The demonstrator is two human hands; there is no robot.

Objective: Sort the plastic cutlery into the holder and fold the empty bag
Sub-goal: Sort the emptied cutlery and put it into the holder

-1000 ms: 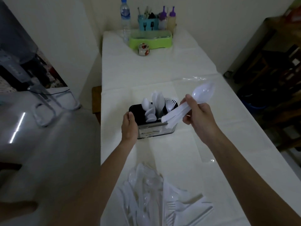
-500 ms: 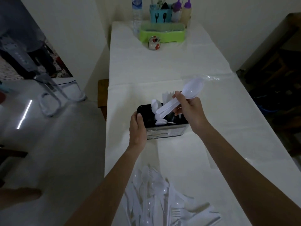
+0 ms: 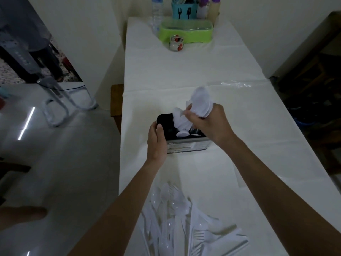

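Two hands work midway along the white table (image 3: pixel 184 71): our left hand (image 3: pixel 156 141) grips the left end of the black rectangular cutlery holder (image 3: pixel 188 145), our right hand (image 3: pixel 210 124) clutches white plastic spoons (image 3: pixel 202 102) over it; loose cutlery (image 3: pixel 175 218) heaps the near edge.

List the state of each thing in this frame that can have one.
holder, upright on the table, partly filled.
spoons, bunched, bowls up, over the holder.
left hand, grips the holder's left end.
right hand, grips the bunch of spoons.
cutlery pile, unsorted, lying at the near table edge.
green box, lid on.
water bottle, upright.
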